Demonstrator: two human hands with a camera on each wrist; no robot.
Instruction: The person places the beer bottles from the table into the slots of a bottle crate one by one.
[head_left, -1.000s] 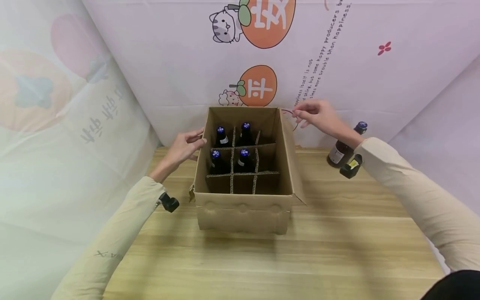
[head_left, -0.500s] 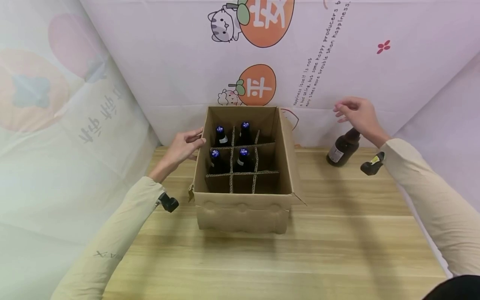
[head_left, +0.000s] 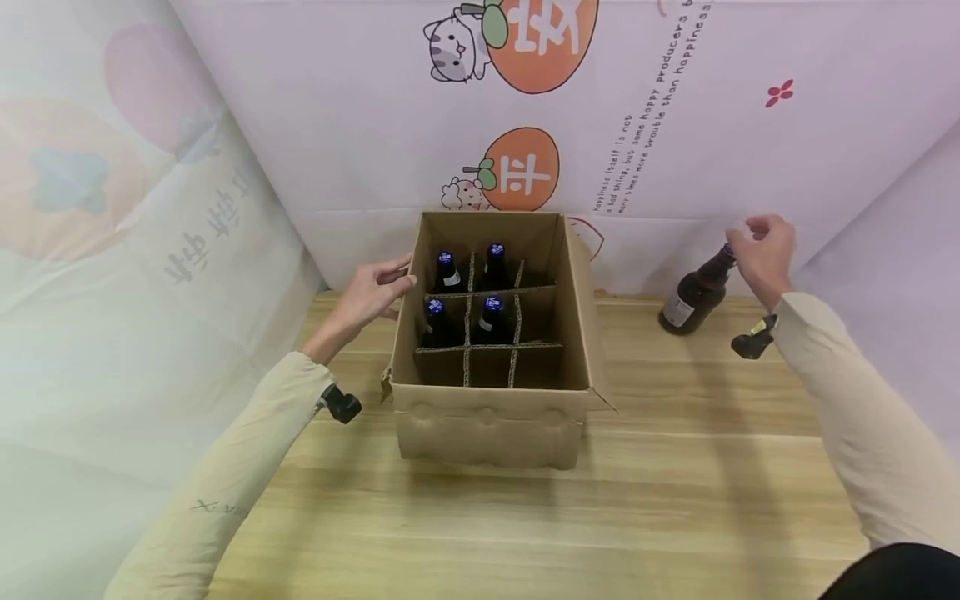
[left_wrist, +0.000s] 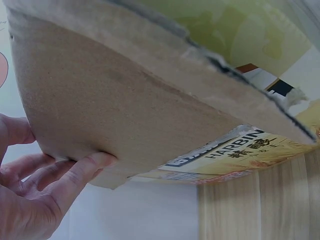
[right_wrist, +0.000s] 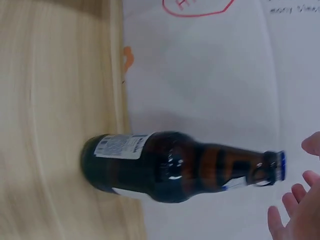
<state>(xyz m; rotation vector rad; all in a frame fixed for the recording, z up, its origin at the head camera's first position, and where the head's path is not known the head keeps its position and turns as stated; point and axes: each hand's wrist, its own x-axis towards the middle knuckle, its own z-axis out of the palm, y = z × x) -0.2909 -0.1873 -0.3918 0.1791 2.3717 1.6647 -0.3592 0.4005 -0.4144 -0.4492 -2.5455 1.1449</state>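
In the head view the left hand (head_left: 370, 298) rests on the left side of an open cardboard box (head_left: 487, 408). In the left wrist view its fingers press against the outside of the brown side flap (left_wrist: 115, 95), and the thumb meets the flap's edge. To the right, a dark brown beer bottle (head_left: 693, 296) with a blue cap and pale label stands upright on the table. The right hand (head_left: 768, 254) is beside the bottle's neck. Its fingers are spread around the cap's far side with a gap, as the right wrist view shows.
Cardboard dividers (head_left: 491, 346) split the box into cells. A beer bottle (head_left: 492, 317) and several others like it, blue-capped, stand in the left and middle columns. The box sits on a wooden table (head_left: 480, 533), with a printed white cloth (head_left: 360, 125) behind.
My right hand has moved right, away from the box's right side, and lowered to the neck of the lone bottle. My left hand stays on the box.
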